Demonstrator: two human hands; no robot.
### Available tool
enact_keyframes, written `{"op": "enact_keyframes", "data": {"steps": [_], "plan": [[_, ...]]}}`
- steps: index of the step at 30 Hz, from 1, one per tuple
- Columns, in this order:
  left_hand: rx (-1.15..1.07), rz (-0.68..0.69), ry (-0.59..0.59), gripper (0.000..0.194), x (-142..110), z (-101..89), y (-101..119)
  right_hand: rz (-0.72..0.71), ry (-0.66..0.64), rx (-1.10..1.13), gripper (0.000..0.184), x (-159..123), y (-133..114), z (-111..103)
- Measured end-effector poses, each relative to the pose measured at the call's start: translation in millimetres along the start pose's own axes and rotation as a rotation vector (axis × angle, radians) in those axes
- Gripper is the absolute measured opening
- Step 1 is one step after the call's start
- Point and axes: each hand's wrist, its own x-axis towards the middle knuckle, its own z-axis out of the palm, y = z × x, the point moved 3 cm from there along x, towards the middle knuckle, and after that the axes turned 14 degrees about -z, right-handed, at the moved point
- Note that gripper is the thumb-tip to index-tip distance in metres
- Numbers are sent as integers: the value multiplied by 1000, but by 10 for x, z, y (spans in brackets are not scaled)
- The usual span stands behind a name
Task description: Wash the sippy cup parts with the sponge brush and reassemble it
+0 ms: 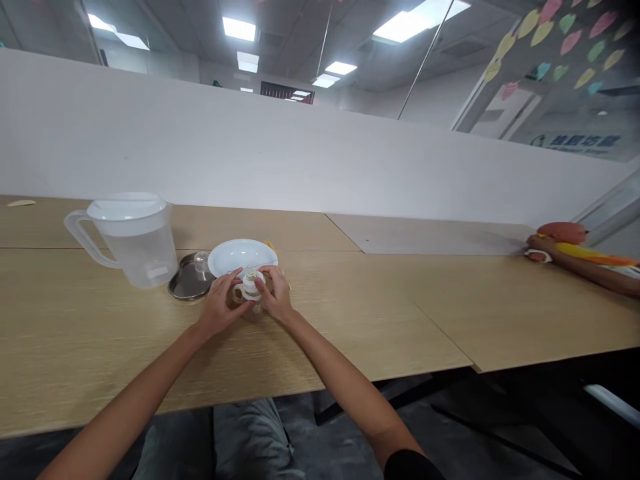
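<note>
Between my two hands is a small white lidded cup [252,283] with a handle on its left side; a small pale knob or piece shows on its top. My left hand [224,305] curls about its handle side, with the thumb low against the cup's front. My right hand [276,293] grips the upper right side with thumb and fingers. The fingers hide part of the cup, and I cannot tell its inside. Just behind it stands a white bowl [241,253]. To the left is a round metal tray [189,283] bearing a small clear glass piece [201,261].
A translucent pitcher [143,250] with a white lid stands left of the tray. Something yellow [270,245] peeks from behind the bowl. At the far right, another person's arm [590,267] rests on the table [360,313]. A white wall [280,160] runs along the back.
</note>
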Motion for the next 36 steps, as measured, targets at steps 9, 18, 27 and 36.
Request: {"op": "enact_keyframes", "data": {"steps": [9,18,27,36], "plan": [[91,68,50,39,4,-14,-3,-47,12,100,40,-9,-1,-8],[78,160,118,36,9,-8,-5,-31,64,164,29,-39,26,7],[77,176,132,34,10,4,-29,-35,158,151,19,-43,-21,18],[78,183,130,33,7,-1,-43,117,279,243,16,-123,-10,89]]}}
